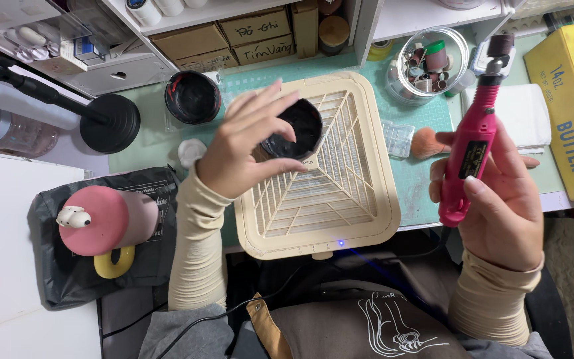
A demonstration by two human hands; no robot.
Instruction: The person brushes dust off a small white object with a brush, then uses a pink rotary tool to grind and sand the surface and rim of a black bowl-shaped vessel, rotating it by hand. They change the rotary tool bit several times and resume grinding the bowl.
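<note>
Hands apart: left hand (244,149) grips a black round dish (293,129), right hand (499,199) clasps a pink rotary tool (471,149).

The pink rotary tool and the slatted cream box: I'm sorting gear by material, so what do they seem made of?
The pink rotary tool, held in the right hand, looks like smooth glossy plastic or painted metal, with a dark drum tip. The slatted cream box looks like matte moulded plastic, given its thin uniform ribs.

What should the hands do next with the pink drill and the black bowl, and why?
Probably bring the drill down toward the bowl. The right hand holds it upright, its sanding tip well away from the bowl, which the left hand grips over the cream grille. The two have to meet there before any sanding can happen.
</note>
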